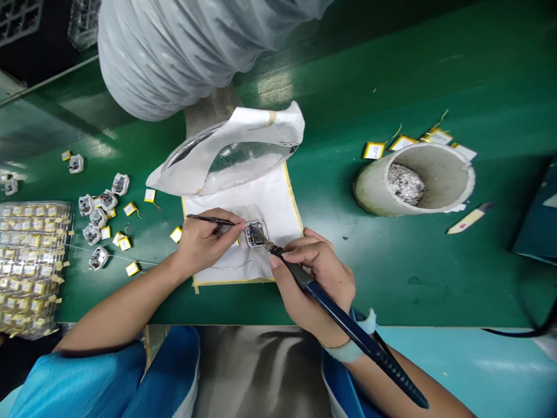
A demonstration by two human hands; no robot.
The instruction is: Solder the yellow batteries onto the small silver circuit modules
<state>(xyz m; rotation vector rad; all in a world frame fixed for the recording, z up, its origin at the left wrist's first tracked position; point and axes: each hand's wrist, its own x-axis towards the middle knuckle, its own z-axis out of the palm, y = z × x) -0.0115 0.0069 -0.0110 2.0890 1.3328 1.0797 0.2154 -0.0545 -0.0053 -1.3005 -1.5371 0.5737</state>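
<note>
My right hand (319, 281) grips a soldering iron (335, 316) by its dark handle, and the tip reaches down onto a small white-cased circuit board (256, 234). From the other side, my left hand (202, 244) pinches dark tweezers (211, 219), with the fingertips right beside the board's left edge. The board lies on a white sheet (282, 203) bordered with yellow tape. A small yellow-edged battery is partly hidden between my left fingers and the board. Thin wire lies on the sheet below.
A clear shield (248, 162) and ribbed duct (183, 52) stand beyond the sheet. Left are loose batteries (125, 242), white-cased boards (99, 258) and a battery-filled tray (30, 261). Right are a cup (374, 188) holding metallic shavings, more batteries (402, 142) and a cutter knife (470, 219).
</note>
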